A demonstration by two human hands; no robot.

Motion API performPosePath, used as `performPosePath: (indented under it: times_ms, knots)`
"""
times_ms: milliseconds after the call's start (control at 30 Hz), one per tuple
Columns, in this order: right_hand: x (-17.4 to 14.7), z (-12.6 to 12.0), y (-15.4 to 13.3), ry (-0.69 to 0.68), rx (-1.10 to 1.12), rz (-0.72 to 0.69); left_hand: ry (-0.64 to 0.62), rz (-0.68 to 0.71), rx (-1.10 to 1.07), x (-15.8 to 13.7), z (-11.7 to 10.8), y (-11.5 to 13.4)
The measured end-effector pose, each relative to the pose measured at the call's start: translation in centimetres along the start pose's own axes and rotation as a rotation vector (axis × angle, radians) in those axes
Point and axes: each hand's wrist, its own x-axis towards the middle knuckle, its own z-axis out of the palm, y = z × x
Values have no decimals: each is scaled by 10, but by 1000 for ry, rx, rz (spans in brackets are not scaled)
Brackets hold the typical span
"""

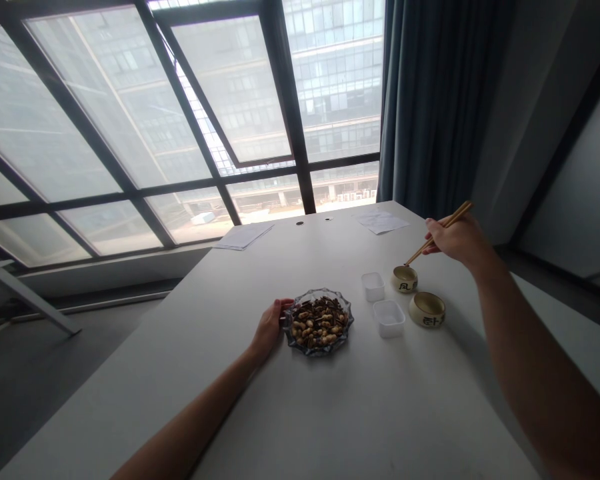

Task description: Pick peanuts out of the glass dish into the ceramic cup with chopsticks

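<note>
My right hand (453, 239) is closed round a pair of wooden chopsticks (437, 233). Their tips reach the far rim of a small cream ceramic bowl (404, 283) with dark characters, and a small dark piece shows at the tips. My left hand (270, 327) grips the left rim of a scalloped glass bowl (350, 323). Inside that bowl lie peanuts in the shell (310, 328) and thin dark brown pieces (330, 307) too small to name surely. Its fingers are partly hidden by the rim.
A second cream bowl (427, 313) stands nearer me. Two clear plastic boxes, a farther one (373, 288) and a nearer one (389, 320), sit between the glass bowl and the cream bowls. Papers (245, 236) and more sheets (381, 221) lie at the far edge of the white table (300, 413).
</note>
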Motion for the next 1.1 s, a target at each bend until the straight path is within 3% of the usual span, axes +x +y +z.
performPosePath:
  times_ms: [233,533,700,833,933,1100]
  knots:
    - [-3,-11,-5,-51,-61,48,-1,7,7,1,0,-1]
    - [-16,-34,-10,-304,-98,145,6,4,12,1,0,-2]
    - [-10,-30,-2,-350,-84,143,4,1,13,0,1,2]
    - [-12,-29,-4,-306,-8,67,5,1,15,-1,1,2]
    - [-22,-21,-18,-286,82,-23,5,1,13,0,1,2]
    - [-50,22,-41,-439,191,-166,10,2,15,-1,1,2]
